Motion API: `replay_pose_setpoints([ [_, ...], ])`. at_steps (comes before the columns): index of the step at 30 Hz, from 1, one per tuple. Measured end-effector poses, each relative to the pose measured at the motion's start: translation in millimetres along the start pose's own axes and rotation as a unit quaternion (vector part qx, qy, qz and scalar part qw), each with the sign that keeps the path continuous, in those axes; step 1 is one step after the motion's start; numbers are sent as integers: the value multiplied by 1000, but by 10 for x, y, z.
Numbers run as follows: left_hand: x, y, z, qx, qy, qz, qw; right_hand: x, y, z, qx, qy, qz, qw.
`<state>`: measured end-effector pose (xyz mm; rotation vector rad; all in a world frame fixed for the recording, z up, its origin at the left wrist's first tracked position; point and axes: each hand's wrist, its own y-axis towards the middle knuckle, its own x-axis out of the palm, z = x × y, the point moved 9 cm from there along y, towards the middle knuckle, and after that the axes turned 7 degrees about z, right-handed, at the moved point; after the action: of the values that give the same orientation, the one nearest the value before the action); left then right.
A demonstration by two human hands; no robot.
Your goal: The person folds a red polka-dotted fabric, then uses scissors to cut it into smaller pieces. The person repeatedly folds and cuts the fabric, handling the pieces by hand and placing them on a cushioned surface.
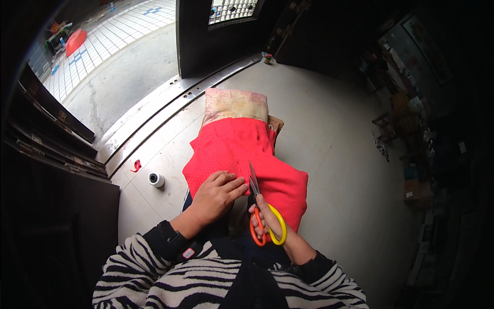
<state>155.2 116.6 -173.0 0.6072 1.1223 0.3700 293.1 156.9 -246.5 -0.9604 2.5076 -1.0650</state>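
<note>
Red cloth (239,146) with small pale dots on its left part is draped before me, over a stained pink-and-cream cushion (236,103). My left hand (219,195) lies flat on the cloth near its lower edge, fingers spread slightly and pointing right. In my right hand (266,216) is a pair of scissors (254,184) with one orange and one yellow handle loop. The blades point away from me and stand slightly apart at the cloth's edge. Whether cloth lies between them is hard to tell. Part of the cloth hangs to the right, beside my right wrist.
A white spool (156,179) stands on the tiled floor at left, with a red scrap (136,166) near it. A metal door sill (185,96) runs below an open dark door (216,46). A small jar (267,58) sits by the door. Furniture lines the dark right side.
</note>
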Motion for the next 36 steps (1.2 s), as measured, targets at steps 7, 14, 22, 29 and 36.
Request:
replay_pose_setpoints([
  [7, -2, -4, -6, -1, -2, -1, 1000, 35, 82, -73, 9, 4, -13, 1000],
  [14, 4, 0, -10, 0, -5, -3, 1000, 40, 106, -25, 36, 54, -11, 998],
  [22, -3, 15, -9, -6, 0, 2, 1000, 13, 117, -8, 44, 37, 1, 998],
  [29, -10, 21, -10, -3, -2, 6, 1000, -9, 123, -24, 29, 38, 15, 999],
  [36, -2, 15, -23, -10, -12, 2, 1000, -7, 140, -75, 0, 27, 23, 999],
])
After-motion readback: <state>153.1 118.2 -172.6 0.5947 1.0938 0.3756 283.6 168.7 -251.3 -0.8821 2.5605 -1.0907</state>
